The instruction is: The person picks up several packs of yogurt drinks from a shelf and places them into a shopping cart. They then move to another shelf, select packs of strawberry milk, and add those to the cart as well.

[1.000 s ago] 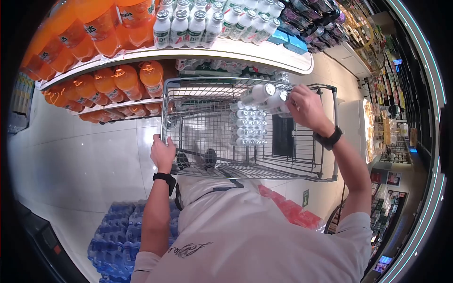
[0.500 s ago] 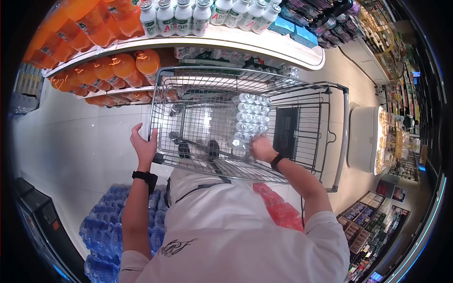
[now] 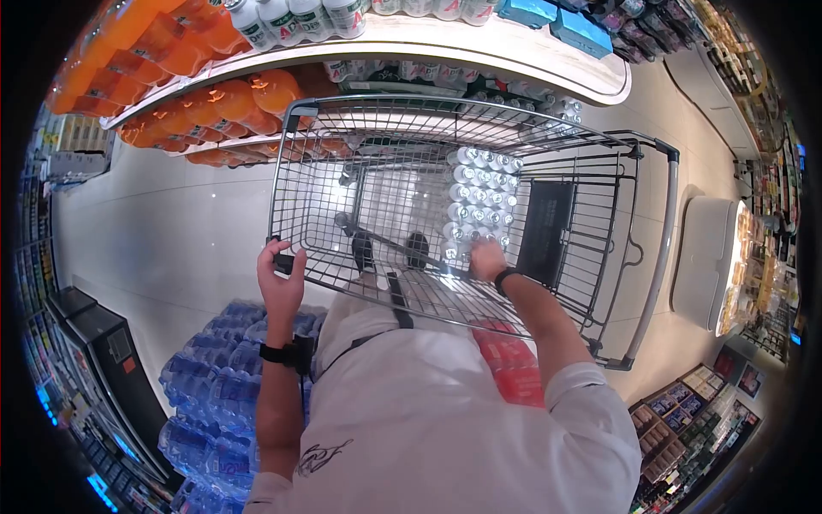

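Observation:
My right hand is inside the shopping cart, closed at the near end of the upright white bottles. Its fingers are around a bottle there, though they hide most of it. The bottles have silvery caps and stand in tight rows on the cart floor. My left hand is at the cart's near left corner. Its fingers and thumb curl around the dark corner bumper.
Shelves ahead hold orange drink bottles, more white bottles and blue boxes. Blue-wrapped water packs are stacked at my left, red packs at my right. A white display unit stands beyond the cart handle.
My left hand has come onto the cart's corner from beside it. My right hand stays at the near end of the bottles. The whole view has shifted, with the cart now further right.

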The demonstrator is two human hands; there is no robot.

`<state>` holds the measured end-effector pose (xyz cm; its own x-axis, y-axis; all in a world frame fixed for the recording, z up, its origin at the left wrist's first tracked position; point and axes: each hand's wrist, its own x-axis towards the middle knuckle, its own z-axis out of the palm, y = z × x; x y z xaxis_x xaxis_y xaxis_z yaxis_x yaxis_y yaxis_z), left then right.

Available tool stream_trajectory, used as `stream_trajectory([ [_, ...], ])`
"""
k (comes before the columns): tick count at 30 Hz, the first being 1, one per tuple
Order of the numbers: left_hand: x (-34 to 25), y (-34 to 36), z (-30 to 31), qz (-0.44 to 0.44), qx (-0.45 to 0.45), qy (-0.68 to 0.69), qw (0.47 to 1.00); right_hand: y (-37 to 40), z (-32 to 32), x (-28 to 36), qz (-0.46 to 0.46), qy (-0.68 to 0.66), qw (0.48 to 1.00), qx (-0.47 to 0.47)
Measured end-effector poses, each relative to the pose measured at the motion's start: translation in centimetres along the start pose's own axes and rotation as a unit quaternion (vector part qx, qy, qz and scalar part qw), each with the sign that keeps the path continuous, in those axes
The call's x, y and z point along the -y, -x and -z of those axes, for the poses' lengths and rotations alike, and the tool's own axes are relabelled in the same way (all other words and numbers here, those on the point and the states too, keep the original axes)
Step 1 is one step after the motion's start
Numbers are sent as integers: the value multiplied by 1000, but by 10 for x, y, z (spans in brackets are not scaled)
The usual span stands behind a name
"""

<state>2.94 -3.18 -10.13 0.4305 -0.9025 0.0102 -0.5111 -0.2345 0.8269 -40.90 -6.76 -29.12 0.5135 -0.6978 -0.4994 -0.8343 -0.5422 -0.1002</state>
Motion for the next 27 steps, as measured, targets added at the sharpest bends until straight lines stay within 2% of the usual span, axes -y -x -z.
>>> stream_trajectory([
  [1, -3, 3, -1, -14, -5, -31, 999, -2, -7, -1, -8, -3, 1000, -9],
  [4, -18, 6, 0, 105, 74, -11, 992, -8, -28, -5, -19, -4, 999, -34],
  [5, -4, 9, -3, 75, 79, -18, 994, -10, -33, -6, -22, -8, 999, -35],
  [7, -9, 12, -4, 111, 134, 18, 985, -8, -34, -5, -25, -22, 998, -54],
  [8, -13, 12, -6, 129, 163, 37, 978, -7, -34, -5, -37, -21, 998, -34],
  [10, -18, 12, -10, 136, 212, 17, 968, -1, -21, -6, -62, -19, 998, 7],
  [13, -32, 10, -12, 126, 283, -32, 950, 1, -24, -7, -93, -30, 995, 5],
  [17, -32, 4, -17, 94, 301, -51, 948, 5, -45, -9, -126, -69, 988, -60],
  [20, -35, -2, -18, 96, 316, -65, 942, 6, -40, -9, -152, -79, 984, -39],
  [22, -36, -7, -18, 83, 309, -71, 945, 7, -9, -6, -172, -102, 980, 10],
  [24, -34, -12, -17, -2, 305, -80, 949, 4, 32, -12, -141, -139, 980, -35],
  [25, -34, -14, -16, 26, 306, -88, 948, -5, 58, -16, -141, -142, 980, -19],
  [27, -35, -19, -14, 55, 310, -107, 943, -14, 135, -23, -106, -134, 976, -137],
])
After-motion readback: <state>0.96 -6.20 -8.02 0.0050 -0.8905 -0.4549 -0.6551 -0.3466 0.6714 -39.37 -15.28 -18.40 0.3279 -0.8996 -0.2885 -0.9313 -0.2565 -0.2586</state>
